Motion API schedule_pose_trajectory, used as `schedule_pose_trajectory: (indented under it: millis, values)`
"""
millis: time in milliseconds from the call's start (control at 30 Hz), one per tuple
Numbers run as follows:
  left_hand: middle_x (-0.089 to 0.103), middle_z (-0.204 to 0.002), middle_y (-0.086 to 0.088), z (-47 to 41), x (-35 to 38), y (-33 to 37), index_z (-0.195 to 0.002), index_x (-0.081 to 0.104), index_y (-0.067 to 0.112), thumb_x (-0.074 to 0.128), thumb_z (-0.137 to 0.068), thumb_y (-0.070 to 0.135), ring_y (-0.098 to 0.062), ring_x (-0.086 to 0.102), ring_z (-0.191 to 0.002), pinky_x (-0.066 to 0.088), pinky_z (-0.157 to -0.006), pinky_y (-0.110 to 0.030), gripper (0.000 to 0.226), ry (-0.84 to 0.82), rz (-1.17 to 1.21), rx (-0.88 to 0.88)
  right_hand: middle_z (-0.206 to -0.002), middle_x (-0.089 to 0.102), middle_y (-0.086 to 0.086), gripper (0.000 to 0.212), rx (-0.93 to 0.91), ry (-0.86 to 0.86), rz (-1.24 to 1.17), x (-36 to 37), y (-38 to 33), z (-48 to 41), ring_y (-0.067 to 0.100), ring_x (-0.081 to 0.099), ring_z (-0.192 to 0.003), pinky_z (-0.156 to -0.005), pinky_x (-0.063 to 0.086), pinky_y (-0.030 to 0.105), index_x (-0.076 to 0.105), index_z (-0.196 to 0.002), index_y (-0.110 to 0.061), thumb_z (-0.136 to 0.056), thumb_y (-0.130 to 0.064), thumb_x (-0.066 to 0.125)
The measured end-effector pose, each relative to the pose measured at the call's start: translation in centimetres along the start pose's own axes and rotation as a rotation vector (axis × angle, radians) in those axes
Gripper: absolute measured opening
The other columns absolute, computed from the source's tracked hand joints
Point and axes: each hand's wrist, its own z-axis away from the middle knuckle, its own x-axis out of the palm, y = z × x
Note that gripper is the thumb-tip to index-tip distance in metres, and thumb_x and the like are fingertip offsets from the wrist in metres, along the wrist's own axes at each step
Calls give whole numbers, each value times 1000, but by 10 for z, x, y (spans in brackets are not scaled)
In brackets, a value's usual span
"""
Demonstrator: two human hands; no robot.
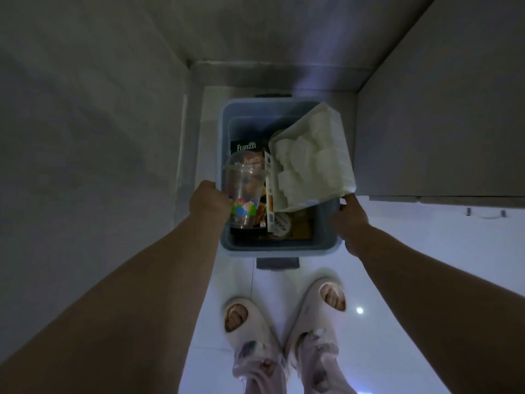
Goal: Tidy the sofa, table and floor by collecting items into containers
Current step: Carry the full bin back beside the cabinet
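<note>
Both hands, left and right, in curled grips on opposite rims of blue bin

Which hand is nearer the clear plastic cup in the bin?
Left. The left hand grips the left rim of the bin, right beside the clear plastic cup; the right hand holds the opposite rim, below the white moulded tray.

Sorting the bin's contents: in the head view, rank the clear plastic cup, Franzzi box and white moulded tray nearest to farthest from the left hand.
1. Clear plastic cup, right beside the left hand.
2. Franzzi box, behind the cup, middle.
3. White moulded tray, right side, tilted.
</note>
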Motion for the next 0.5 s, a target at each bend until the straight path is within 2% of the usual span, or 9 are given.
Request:
schedule_pose_trajectory:
  millis: [133, 267, 367, 433, 500]
  values:
    - [58, -125, -23, -16, 15, -5, -124, 53, -5, 50, -93, 6, -36, 56, -113, 45, -90, -34, 33, -16, 114, -68, -123, 58, 13, 48, 7, -21, 29, 7, 1, -9, 33, 57, -92, -70, 48, 37, 35, -140, -29, -97, -9, 37]
    - [47, -136, -25, -11, 17, -2, -137, 36, -9, 49, -95, 4, -36, 49, -123, 41, -97, -35, 45, -80, 178, -121, -134, 51, 14, 43, 44, -80, 170, 9, 1, -9, 34, 52, -116, -98, 47, 41, 39, -139, -13, -97, -7, 39]
    - [43, -142, -20, 2, 9, -2, -145, 28, 0, 50, -96, 8, -32, 46, -127, 39, -98, -30, 54, -82, 185, -112, -138, 47, 15, 44, 90, -89, 239, 8, -6, 4, 33, 49, -121, -98, 43, 37, 35, -141, -8, -97, -8, 37]
    - [45, -140, -21, 14, 3, -1, -143, 31, -3, 48, -97, 8, -32, 46, -127, 38, -96, -28, 50, -98, 157, -82, -142, 42, 18, 45, 105, -68, 250, 7, -11, 15, 34, 45, -128, -101, 40, 35, 33, -142, -3, -97, -6, 36]
    - [46, -138, -24, 29, -9, 2, -139, 34, -6, 47, -97, 4, -33, 46, -126, 36, -98, -28, 45, -110, 157, -59, -144, 41, 15, 45, 115, -58, 274, 5, -21, 31, 32, 44, -129, -102, 39, 34, 35, -141, -4, -96, -8, 39]
